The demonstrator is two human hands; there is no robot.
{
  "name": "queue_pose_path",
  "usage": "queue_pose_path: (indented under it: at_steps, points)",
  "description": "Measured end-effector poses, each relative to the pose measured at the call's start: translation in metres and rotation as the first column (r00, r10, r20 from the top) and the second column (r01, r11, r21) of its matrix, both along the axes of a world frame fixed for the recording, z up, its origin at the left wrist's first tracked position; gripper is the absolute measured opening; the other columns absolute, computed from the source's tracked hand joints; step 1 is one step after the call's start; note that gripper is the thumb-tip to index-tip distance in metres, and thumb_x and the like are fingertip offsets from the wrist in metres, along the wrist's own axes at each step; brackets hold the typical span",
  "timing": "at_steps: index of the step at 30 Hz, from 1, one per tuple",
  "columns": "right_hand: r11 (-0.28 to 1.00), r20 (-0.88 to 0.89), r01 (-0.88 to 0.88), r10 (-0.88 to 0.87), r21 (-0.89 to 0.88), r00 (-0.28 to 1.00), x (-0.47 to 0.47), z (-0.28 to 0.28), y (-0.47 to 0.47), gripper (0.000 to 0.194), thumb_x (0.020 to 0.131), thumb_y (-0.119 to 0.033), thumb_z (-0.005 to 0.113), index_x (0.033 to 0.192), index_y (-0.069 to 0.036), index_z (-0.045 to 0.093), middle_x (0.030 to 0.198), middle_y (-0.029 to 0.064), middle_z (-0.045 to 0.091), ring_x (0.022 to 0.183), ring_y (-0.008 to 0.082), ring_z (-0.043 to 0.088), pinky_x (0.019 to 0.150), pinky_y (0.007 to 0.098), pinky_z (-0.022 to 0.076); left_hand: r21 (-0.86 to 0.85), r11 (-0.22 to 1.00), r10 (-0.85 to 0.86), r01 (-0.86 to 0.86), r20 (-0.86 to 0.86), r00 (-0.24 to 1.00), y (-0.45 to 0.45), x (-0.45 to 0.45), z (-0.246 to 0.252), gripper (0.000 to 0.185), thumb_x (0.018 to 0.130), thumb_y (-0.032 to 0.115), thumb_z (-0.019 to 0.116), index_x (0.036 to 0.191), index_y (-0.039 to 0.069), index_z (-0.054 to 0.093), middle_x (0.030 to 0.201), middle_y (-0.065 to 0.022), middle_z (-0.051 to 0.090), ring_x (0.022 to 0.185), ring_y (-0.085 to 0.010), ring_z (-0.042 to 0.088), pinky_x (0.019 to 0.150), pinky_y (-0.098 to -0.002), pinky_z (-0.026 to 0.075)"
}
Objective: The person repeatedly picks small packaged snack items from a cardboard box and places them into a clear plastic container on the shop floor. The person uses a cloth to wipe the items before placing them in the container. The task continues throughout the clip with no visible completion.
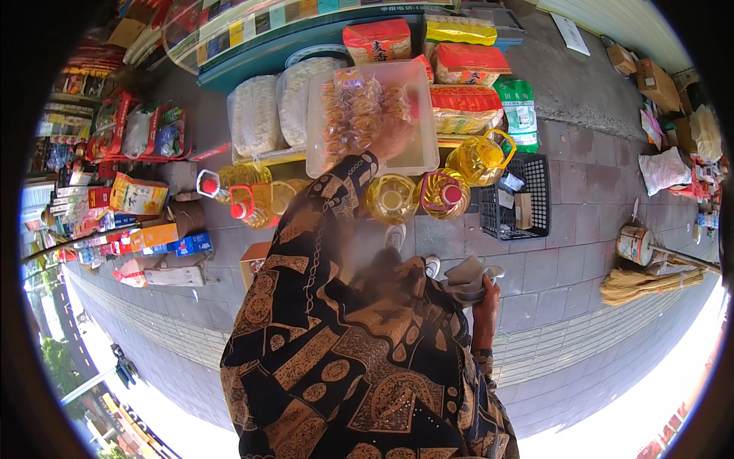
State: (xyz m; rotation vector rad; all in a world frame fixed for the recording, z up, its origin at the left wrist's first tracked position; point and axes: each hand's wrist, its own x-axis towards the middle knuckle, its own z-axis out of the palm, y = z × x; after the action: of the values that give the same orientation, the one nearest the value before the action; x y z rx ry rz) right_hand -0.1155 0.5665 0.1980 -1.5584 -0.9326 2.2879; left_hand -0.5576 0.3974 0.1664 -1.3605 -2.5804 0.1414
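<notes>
My left hand (pixel 393 137) reaches into a clear plastic tub (pixel 423 137) and lies against the packets of wrapped snacks (pixel 351 115) there; its fingers are partly hidden, so its grip cannot be made out. Low on the right, away from the stall, my right hand (pixel 490 292) holds a bunched grey cloth (pixel 471 278). Bottles of yellow cooking oil (pixel 393 198) stand in a row between the tub and my body. Two clear bags of pale puffed food (pixel 255 115) sit left of the tub, and red-topped food bags (pixel 465 109) sit on its right.
A black plastic crate (pixel 536 198) with small boxes stands on the paving at right. Farther right are a paint-marked bucket (pixel 634 244) and a straw broom (pixel 648 286). Red baskets (pixel 123 129) and a blue box (pixel 193 244) lie left. A glass display counter (pixel 309 28) lies beyond the tub.
</notes>
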Motion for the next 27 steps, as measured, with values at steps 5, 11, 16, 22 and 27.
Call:
queue_pose_path:
  at_steps: [5,11,16,22,27]
  points:
    - [0.999,-0.059,-0.044,0.043,-0.02,0.997,-0.017,-0.003,-0.007,0.029,0.087,-0.012,0.06,0.111,0.003,0.053,0.102,0.0128,0.061,0.091,0.0241,0.062,0.082,0.0364,0.0509,-0.069,0.997,0.031,-0.026,0.074,0.997,0.005,0.005,-0.005,0.007,0.069,0.012,0.06,0.065,0.009,0.064,0.064,-0.0086,0.059,0.068,-0.026,0.06,0.062,-0.042,0.038]
    - [0.992,-0.059,-0.128,0.127,-0.003,0.99,-0.049,0.006,-0.016,0.022,0.087,-0.013,0.06,0.106,-0.001,0.057,0.1,0.0097,0.062,0.092,0.0219,0.062,0.08,0.0347,0.0508,0.123,0.992,-0.041,0.023,0.142,0.989,0.005,-0.009,0.002,0.016,0.074,0.01,0.058,0.088,0.004,0.063,0.077,-0.0178,0.062,0.071,-0.0327,0.062,0.058,-0.0478,0.04]
    - [0.98,-0.088,-0.197,0.198,0.014,0.976,-0.063,0.011,-0.021,0.02,0.087,-0.012,0.061,0.104,-0.001,0.059,0.098,0.0077,0.063,0.089,0.0197,0.062,0.078,0.033,0.0506,0.385,0.896,-0.046,-0.223,0.579,0.814,-0.008,-0.033,0.065,0.028,0.075,0.012,0.06,0.1,0.0,0.057,0.089,-0.0217,0.062,0.082,-0.0381,0.062,0.069,-0.0453,0.048]
    - [0.97,-0.062,-0.237,0.24,0.046,0.969,-0.072,0.005,-0.022,0.02,0.088,-0.013,0.06,0.103,-0.001,0.06,0.097,0.0074,0.064,0.087,0.0193,0.062,0.077,0.0324,0.0505,0.515,0.834,-0.058,-0.197,0.437,0.898,-0.078,-0.098,0.124,0.033,0.079,0.016,0.061,0.109,0.003,0.058,0.097,-0.0189,0.063,0.088,-0.0365,0.062,0.076,-0.042,0.049]
    - [0.969,-0.022,-0.242,0.243,0.054,0.97,-0.074,0.003,-0.025,0.02,0.086,-0.014,0.061,0.101,-0.001,0.061,0.096,0.0073,0.064,0.086,0.0195,0.062,0.076,0.0326,0.0503,0.38,0.855,0.086,-0.352,0.566,0.82,-0.117,-0.119,0.103,0.035,0.075,0.017,0.065,0.109,0.008,0.064,0.094,-0.0196,0.065,0.086,-0.0343,0.063,0.075,-0.04,0.05]
